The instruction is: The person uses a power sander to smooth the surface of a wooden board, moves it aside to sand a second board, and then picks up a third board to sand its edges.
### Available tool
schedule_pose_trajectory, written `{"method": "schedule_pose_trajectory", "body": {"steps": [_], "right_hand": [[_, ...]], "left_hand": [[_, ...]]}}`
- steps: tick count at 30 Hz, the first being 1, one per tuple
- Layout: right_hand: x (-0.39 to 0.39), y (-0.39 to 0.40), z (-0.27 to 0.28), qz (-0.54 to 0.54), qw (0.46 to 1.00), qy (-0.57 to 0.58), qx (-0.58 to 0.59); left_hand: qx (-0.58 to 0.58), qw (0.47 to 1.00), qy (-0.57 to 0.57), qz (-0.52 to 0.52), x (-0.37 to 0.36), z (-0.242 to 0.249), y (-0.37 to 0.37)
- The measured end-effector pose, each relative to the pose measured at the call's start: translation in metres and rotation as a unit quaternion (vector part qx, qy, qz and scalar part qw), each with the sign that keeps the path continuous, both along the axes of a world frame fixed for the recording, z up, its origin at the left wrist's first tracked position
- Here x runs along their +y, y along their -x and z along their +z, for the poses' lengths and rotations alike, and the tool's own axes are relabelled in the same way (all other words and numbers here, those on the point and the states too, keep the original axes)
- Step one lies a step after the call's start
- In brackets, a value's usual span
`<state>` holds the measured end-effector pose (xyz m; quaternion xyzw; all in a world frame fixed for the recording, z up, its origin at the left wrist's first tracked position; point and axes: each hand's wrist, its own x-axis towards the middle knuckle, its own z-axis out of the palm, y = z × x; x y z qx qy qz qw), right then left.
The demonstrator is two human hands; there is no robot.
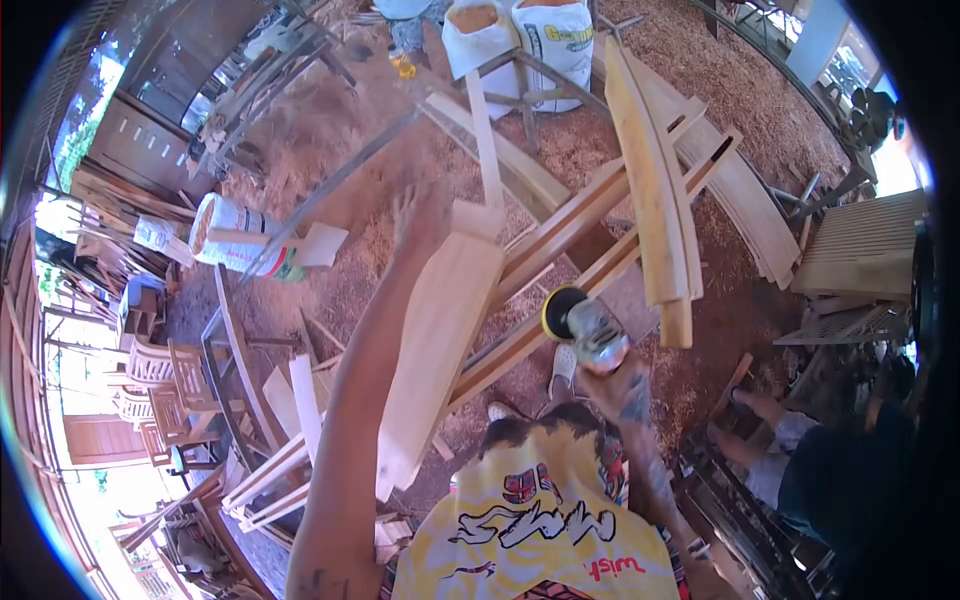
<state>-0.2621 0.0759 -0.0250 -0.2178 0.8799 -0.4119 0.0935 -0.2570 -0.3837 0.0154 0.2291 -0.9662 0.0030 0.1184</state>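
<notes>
A: Where's the long pale wooden plank (440,350)?

B: Centre, leaning from near my chest toward the far sawdust floor (330,130). My left hand (420,215) steadies its far end; whether those fingers are curled I can't tell, it's blurred.

A: The right hand (622,382)?

B: Wrapped tight on the grey handheld sander with yellow disc (585,325), just right of the plank.

A: Handling?

B: Stiff, light, dusty, I reckon; grip the edges. Its near end is hidden behind my arm.
</notes>
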Motion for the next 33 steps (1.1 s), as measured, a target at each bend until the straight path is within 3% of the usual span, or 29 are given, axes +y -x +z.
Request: {"method": "schedule_pose_trajectory", "body": {"steps": [3,6,8,11,15,17,18,19,20,24,25,29,31,33], "right_hand": [[0.002,0.011,0.000,0.006,1.000,-0.020,0.015],[0.013,0.025,0.005,0.058,0.996,-0.052,-0.030],[0.020,0.036,0.015,0.064,0.995,-0.051,-0.058],[0.029,0.047,0.034,0.040,0.994,-0.034,-0.096],[0.034,0.058,0.047,0.017,0.993,-0.025,-0.115],[0.035,0.062,0.050,0.012,0.993,-0.022,-0.114],[0.035,0.063,0.051,0.009,0.994,-0.017,-0.109],[0.036,0.064,0.049,0.010,0.993,-0.015,-0.114],[0.037,0.064,0.047,0.012,0.993,-0.013,-0.119],[0.028,0.051,-0.009,-0.029,0.992,0.083,-0.085],[0.028,0.049,-0.019,-0.045,0.987,0.124,-0.095],[0.020,0.051,0.022,0.054,0.995,-0.017,-0.083],[-0.001,0.035,0.053,0.062,0.992,0.004,-0.114],[-0.012,0.017,0.062,0.091,0.988,-0.011,-0.121]], "left_hand": [[-0.020,0.987,-0.147,0.055,-0.063,-0.119,0.115],[-0.109,0.960,-0.235,0.107,-0.054,-0.138,0.177],[-0.189,0.943,-0.259,0.089,-0.073,-0.183,0.206],[-0.139,0.946,-0.267,0.119,-0.054,-0.196,0.244],[-0.084,0.932,-0.288,0.201,-0.051,-0.203,0.232],[0.133,0.917,-0.326,0.186,-0.114,-0.275,0.262],[0.232,0.899,-0.334,0.160,-0.119,-0.263,0.271],[0.178,0.883,-0.402,0.166,-0.134,-0.246,0.268],[0.118,0.861,-0.462,0.174,-0.125,-0.182,0.261],[0.125,0.917,-0.352,0.141,-0.033,0.018,0.142],[0.115,0.927,-0.329,0.134,-0.012,0.032,0.103],[0.210,0.957,-0.166,0.109,0.047,-0.050,-0.101],[0.093,0.948,-0.223,0.206,0.113,-0.016,-0.189],[0.098,0.956,-0.190,0.201,0.162,-0.045,-0.270]]}}
